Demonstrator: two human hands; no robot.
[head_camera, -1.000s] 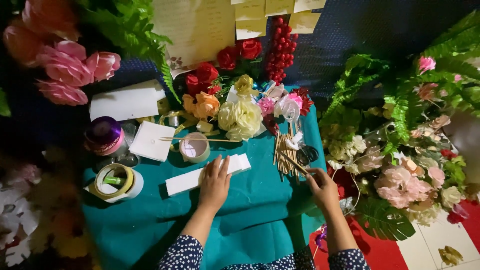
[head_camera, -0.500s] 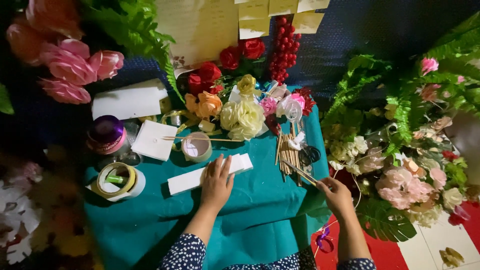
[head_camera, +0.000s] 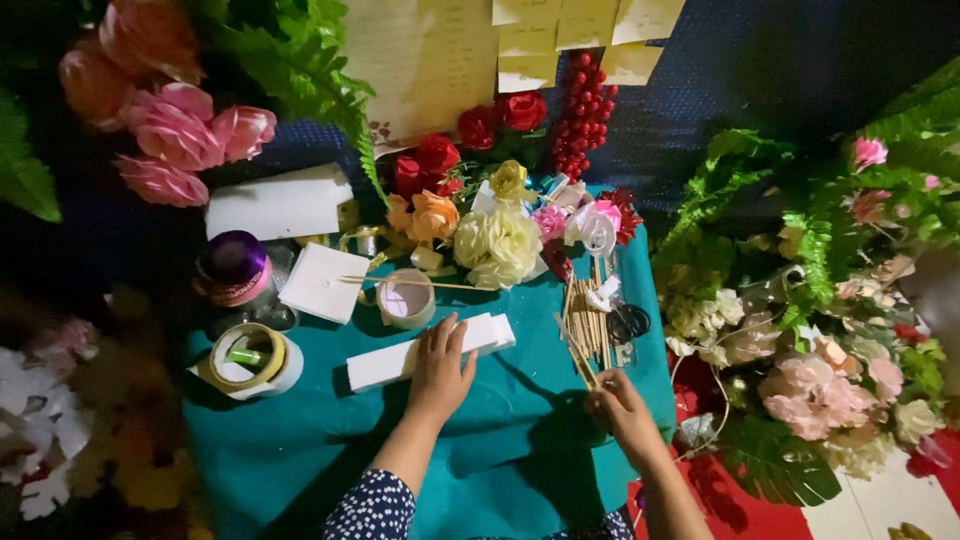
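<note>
Both hands work over a teal-covered surface (head_camera: 330, 450). Left hand (head_camera: 440, 365) lies flat, fingers spread, pressing on a long white foam block (head_camera: 385, 362) near the middle of the cloth. Right hand (head_camera: 620, 405) pinches the near ends of a bundle of thin wooden sticks (head_camera: 585, 325) close to the cloth's right edge. Tape rolls (head_camera: 250, 358) and a ribbon spool (head_camera: 232, 268) crowd the left; artificial flowers (head_camera: 495, 240) line the far edge. Bare cloth lies between the forearms, toward the near edge.
</note>
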